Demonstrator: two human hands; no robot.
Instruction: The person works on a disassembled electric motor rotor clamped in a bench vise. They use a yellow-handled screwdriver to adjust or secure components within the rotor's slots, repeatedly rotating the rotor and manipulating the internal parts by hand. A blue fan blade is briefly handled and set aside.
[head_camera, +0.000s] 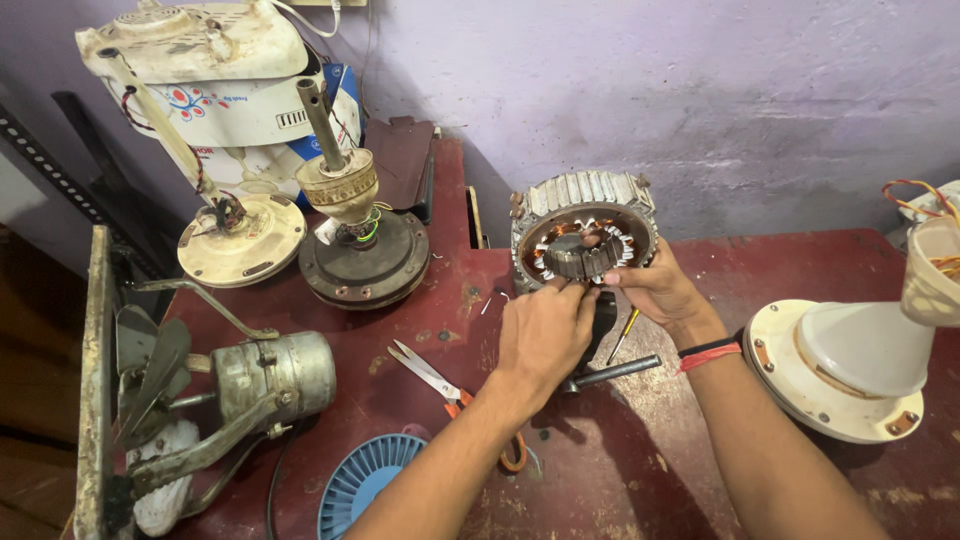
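Red counter, cluttered with fan parts against a lilac wall.
Scissors (440, 382) and a metal rod (612, 373) lie below; left hand (543, 335) pinches the upright stator (584, 236), right hand (662, 290) grips its lower edge.

Scissors (440, 382) with orange handles lying open on the red table (820, 265). Near them a dark metal rod (612, 372) and a small screwdriver (624, 334). At the near edge a blue grille (368, 484). On the left a grey fan motor (272, 374) in a rusty frame (96, 390). Farther back a dark motor (364, 258) with an upright shaft, beside a cream motor (241, 238). Behind both, a stack of white housings (215, 70). At right a white motor (850, 365).
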